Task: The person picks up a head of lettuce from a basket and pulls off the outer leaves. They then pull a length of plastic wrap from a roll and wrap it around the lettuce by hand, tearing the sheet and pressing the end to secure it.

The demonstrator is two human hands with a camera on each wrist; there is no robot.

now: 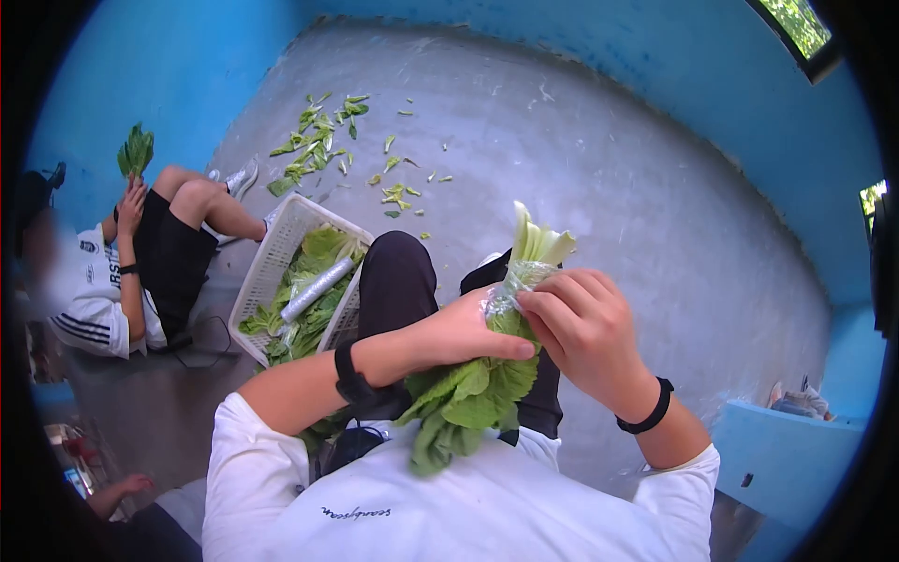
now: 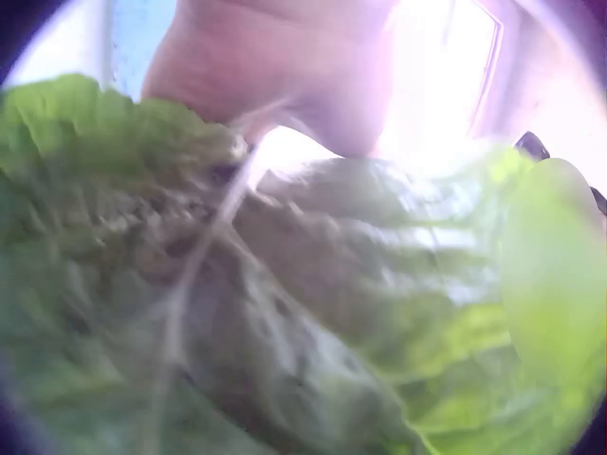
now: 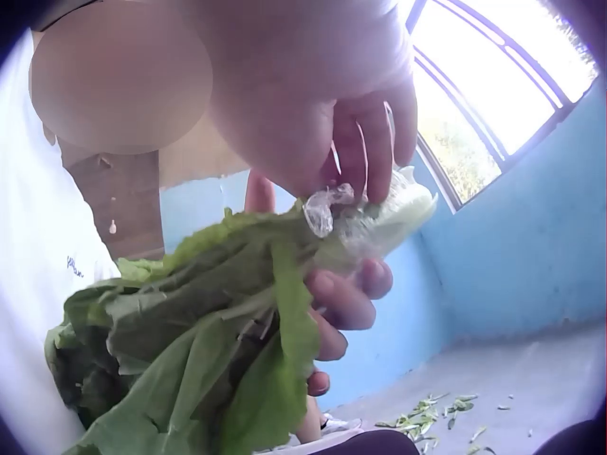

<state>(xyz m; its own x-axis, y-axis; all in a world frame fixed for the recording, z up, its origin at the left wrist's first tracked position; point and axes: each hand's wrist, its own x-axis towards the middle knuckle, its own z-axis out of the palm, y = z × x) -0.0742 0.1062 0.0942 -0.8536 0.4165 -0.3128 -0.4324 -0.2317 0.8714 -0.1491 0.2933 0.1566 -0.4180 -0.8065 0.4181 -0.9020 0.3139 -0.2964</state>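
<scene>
A bunch of leafy greens (image 1: pixel 479 391) is held over my lap, its pale stem ends pointing away and the leaves hanging toward my shirt. My left hand (image 1: pixel 454 335) grips it around the middle, thumb across the top; in the right wrist view its fingers (image 3: pixel 343 301) curl around from below. Clear plastic wrap (image 3: pixel 327 210) circles the stems. At that wrap, my right hand (image 1: pixel 592 326) pinches the film with bent fingers. Leaf surface (image 2: pixel 285 313) fills most of the left wrist view and hides the left fingers there.
A white plastic crate (image 1: pixel 248 295) to my left holds more greens and a roll of plastic film (image 1: pixel 318 288). Leaf scraps (image 1: pixel 314 140) lie on the grey floor ahead. Another person (image 1: pixel 112 272) sits at the far left holding greens (image 1: pixel 137 152). A blue ledge (image 1: pixel 787 459) stands at right.
</scene>
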